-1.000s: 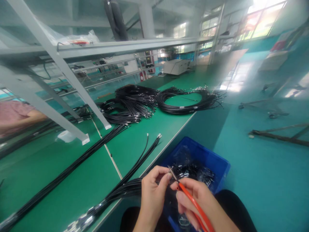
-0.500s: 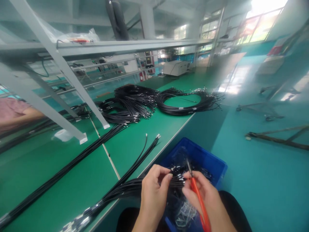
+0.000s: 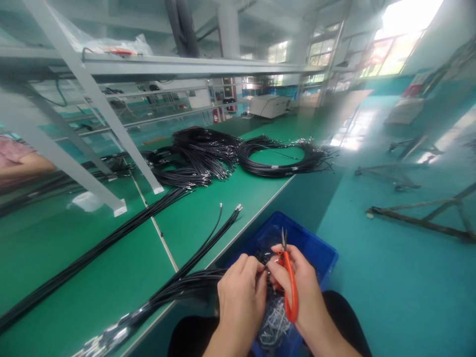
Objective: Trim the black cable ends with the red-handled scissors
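Near the bottom centre, my left hand is closed on the end of a black cable, its fingertips pinched together. The bundle of black cables runs from the green table to that hand. My right hand is closed around orange-handled pliers, whose metal tip points up and away. Its thumb and finger meet the left fingertips at the cable end; the exact contact is too small to tell. Below both hands stands a blue bin with clear plastic scraps in it.
Coiled black cables and a heap of cables lie farther back. A long cable bundle crosses the table at left. Shelf legs rise there, beside a white roll. Another person's arm shows at far left.
My right hand has come in against my left fingertips, and the pliers have swung more upright. The left fingers have closed further. The whole view has shifted slightly.
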Action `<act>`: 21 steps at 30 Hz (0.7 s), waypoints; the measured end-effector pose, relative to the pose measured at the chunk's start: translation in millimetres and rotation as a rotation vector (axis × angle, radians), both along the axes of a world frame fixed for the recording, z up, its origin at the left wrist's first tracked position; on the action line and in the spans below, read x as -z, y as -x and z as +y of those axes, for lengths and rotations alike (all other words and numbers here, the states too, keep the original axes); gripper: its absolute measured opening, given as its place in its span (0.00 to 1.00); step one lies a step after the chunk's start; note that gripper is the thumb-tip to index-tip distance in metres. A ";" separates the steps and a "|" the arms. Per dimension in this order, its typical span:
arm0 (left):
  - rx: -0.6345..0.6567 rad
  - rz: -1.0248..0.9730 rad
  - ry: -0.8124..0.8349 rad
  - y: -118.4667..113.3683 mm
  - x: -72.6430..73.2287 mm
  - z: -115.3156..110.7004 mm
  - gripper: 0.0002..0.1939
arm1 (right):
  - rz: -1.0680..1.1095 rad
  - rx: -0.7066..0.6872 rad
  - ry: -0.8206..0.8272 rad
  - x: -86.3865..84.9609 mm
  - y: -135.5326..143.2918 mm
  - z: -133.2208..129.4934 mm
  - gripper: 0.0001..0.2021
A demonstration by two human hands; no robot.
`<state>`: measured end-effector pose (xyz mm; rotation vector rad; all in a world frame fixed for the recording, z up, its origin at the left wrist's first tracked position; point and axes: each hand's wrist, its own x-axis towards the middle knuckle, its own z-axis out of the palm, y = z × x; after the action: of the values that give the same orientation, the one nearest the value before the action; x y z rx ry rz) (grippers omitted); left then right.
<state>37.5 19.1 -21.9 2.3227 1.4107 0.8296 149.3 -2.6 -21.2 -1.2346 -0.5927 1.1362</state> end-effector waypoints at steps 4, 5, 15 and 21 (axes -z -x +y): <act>-0.036 0.019 0.036 -1.1 -3.4 0.2 0.08 | -0.005 -0.022 -0.026 1.4 -0.6 -1.8 0.16; -0.039 0.026 0.039 -1.2 -4.0 0.1 0.08 | -0.025 -0.023 -0.027 1.1 -0.8 -2.0 0.16; -0.055 -0.133 0.162 1.8 1.1 4.5 0.06 | -0.435 0.043 -0.030 20.5 1.6 -7.7 0.13; 0.006 -0.500 0.417 17.2 -6.9 19.9 0.04 | -0.049 -0.421 -0.082 17.9 -24.3 -19.1 0.15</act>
<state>20.2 39.0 -14.9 1.6620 1.2108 0.9265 173.6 -21.7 -39.1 -1.0973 -0.9576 1.4160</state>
